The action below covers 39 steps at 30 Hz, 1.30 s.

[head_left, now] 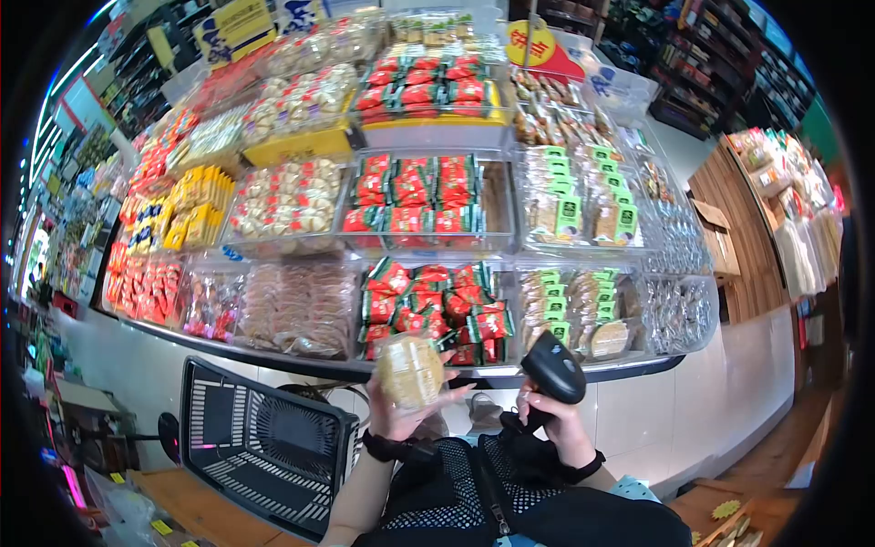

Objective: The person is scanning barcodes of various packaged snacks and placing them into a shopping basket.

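My left hand (394,419) is raised in front of the display, its fingers around a round, pale biscuit in clear packaging (410,372). A whitish label area faces up on the pack. To the right, my right hand (561,423) is closed on the grip of a black barcode scanner (554,368), whose head tilts up and leftward. Behind the biscuit pack lies a clear bin of red and green packets (428,301). Green-labelled biscuit packs (556,305) stand just beyond the scanner, with a similar round pack (609,339) at that bin's front.
Stepped clear bins of packaged snacks fill the display, whose dark front edge (629,368) runs before my hands. A black shopping basket (264,438) is at lower left. On the right stands a wooden counter (738,219) carrying more bagged goods.
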Each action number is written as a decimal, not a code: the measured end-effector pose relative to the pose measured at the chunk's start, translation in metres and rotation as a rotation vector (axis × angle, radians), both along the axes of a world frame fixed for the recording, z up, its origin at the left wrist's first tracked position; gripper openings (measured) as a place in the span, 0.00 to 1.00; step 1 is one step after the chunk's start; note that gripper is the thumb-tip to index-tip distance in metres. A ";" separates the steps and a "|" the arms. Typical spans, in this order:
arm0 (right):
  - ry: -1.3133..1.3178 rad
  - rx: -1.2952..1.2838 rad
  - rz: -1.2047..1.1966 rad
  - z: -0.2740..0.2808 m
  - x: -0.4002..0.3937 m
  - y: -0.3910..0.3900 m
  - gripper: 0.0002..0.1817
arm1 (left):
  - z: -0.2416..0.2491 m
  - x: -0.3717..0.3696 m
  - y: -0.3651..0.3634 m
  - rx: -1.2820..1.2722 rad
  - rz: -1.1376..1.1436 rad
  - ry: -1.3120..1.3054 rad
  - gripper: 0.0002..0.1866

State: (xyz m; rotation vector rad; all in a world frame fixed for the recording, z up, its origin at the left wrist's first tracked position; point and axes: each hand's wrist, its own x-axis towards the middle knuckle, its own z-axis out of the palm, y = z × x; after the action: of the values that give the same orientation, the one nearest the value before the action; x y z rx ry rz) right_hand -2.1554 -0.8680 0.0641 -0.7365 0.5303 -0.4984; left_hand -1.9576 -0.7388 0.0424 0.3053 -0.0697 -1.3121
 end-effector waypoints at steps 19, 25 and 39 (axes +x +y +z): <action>0.210 0.165 -0.584 -0.042 -0.130 -0.108 0.17 | -0.044 -0.113 -0.223 0.191 -0.098 -2.636 0.51; 0.214 0.122 -0.471 -0.045 -0.133 -0.109 0.18 | -0.081 -0.106 -0.209 0.220 -0.194 -2.681 0.39; 0.213 0.051 -0.250 -0.027 -0.075 -0.026 0.20 | 0.024 -0.042 -0.007 0.393 0.718 -2.087 0.22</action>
State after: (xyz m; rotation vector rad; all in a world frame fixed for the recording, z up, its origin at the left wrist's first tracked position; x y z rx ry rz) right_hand -2.2302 -0.8939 0.0372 -0.6812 0.8378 -0.6402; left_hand -1.9996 -0.7456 0.0662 1.7271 -1.3065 0.1834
